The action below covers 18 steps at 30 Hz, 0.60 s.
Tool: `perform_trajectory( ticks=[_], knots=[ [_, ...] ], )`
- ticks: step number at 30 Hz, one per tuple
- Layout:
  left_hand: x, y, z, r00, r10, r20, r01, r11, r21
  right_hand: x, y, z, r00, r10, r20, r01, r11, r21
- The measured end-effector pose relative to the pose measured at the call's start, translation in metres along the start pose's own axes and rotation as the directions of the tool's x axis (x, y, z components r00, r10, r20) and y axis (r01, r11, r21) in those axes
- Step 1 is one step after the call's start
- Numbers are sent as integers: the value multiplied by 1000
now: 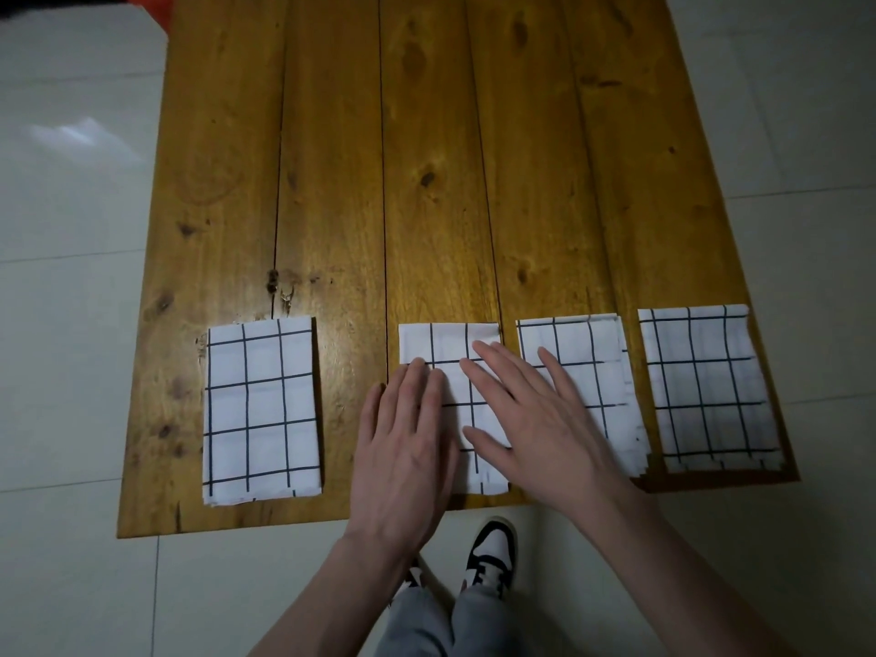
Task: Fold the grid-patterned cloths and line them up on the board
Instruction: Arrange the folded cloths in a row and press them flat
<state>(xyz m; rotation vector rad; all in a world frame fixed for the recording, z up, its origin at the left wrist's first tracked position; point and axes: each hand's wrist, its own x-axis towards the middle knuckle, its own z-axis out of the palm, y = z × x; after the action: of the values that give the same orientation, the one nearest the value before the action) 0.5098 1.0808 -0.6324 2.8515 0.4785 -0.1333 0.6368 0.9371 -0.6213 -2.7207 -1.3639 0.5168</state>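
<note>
Several folded white cloths with dark grid lines lie in a row near the front edge of the wooden board (426, 182). The leftmost cloth (263, 410) sits apart, with a gap to its right. The second cloth (448, 343) is under both hands. My left hand (407, 448) lies flat, fingers together, on its left edge. My right hand (535, 419) lies flat with fingers spread across its right part and onto the third cloth (597, 367). The rightmost cloth (706, 386) reaches the board's right front corner. Neither hand grips anything.
The board rests on a pale tiled floor (71, 230). My grey trouser legs and a black-and-white shoe (490, 552) show below the front edge. A red object (156, 7) peeks in at the far left corner.
</note>
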Motion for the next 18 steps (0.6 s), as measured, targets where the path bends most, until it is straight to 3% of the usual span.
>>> perform_trajectory(
  ticks=[18],
  knots=[
    [-2,2,-14,999,9,40,-10,1000,14,1,-4,-9,1000,-15,-13,16,997,78]
  ],
)
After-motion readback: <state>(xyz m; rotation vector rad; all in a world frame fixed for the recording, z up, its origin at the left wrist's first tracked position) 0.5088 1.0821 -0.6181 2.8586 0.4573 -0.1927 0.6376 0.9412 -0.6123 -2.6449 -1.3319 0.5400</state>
